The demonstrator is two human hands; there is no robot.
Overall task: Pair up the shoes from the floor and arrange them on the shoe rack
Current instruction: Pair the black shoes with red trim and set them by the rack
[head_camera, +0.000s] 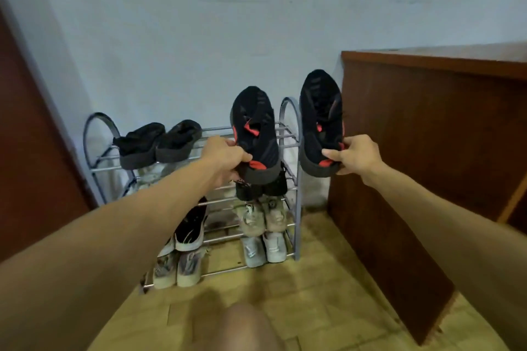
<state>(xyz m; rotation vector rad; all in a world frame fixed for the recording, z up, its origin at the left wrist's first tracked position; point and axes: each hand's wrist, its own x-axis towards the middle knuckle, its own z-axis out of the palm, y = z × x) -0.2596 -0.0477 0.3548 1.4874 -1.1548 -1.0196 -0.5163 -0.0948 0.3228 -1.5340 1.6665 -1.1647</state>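
My left hand point(225, 155) grips the heel of a black sneaker with red accents point(255, 122), held toe-up over the right half of the top shelf of the metal shoe rack point(289, 122). My right hand point(355, 155) grips the heel of the matching black and red sneaker point(320, 111), held toe-up just right of the rack's arched end. A pair of black shoes point(159, 142) sits on the left of the top shelf. Lower shelves hold a dark pair point(261, 188), a beige pair point(262, 216), a pale grey pair point(263, 248), a black and white pair point(191, 228) and a grey pair point(178, 268).
A brown wooden cabinet point(413, 151) stands close on the right of the rack. A dark wooden door point(25, 151) lies at the left. The pale wall runs behind the rack, and tan floor tiles point(313, 293) spread in front. My knee point(239, 328) shows at the bottom.
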